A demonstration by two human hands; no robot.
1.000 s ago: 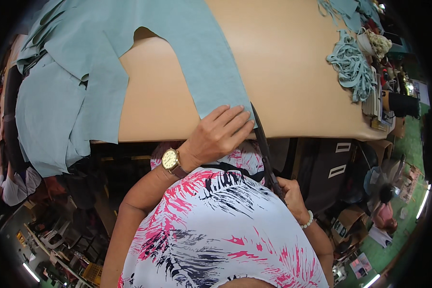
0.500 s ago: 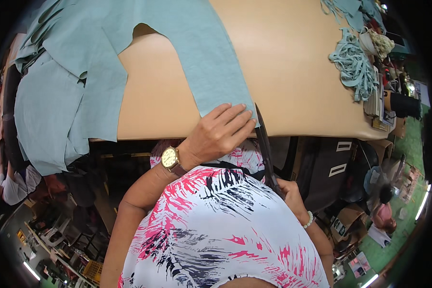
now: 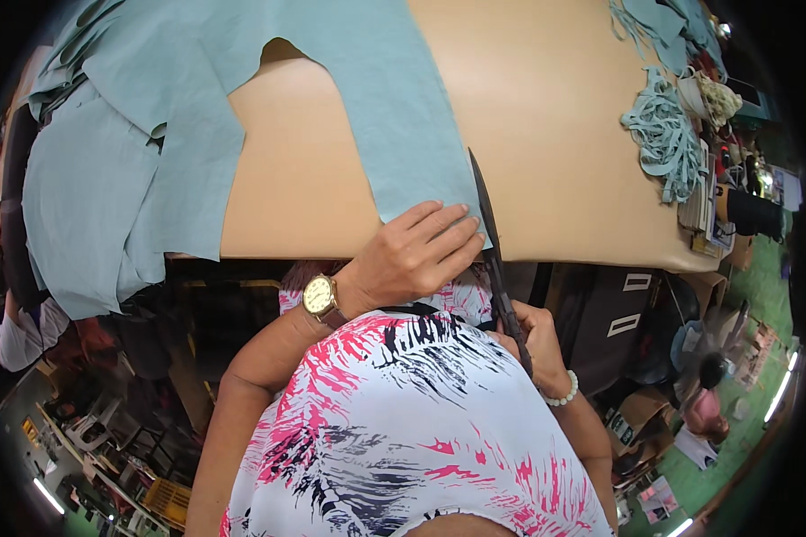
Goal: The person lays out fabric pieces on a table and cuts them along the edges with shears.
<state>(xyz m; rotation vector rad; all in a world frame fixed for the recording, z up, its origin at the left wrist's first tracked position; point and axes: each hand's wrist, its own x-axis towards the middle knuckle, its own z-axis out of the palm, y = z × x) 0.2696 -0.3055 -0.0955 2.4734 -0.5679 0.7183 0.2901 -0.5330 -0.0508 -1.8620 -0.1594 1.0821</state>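
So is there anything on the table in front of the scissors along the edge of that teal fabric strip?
Nothing visible. The scissors, held in the right hand, point up along the right edge of the teal fabric, which the left hand presses flat. Beyond the tip lies only bare table; the scrap pile sits far off to the right.

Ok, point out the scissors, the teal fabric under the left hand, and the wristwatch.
scissors [image 3: 485, 215]: head view, on the dark blade above the table edge.
teal fabric [image 3: 394, 116]: head view, on the flat strip lying across the table.
wristwatch [image 3: 318, 297]: head view, on the round dial.
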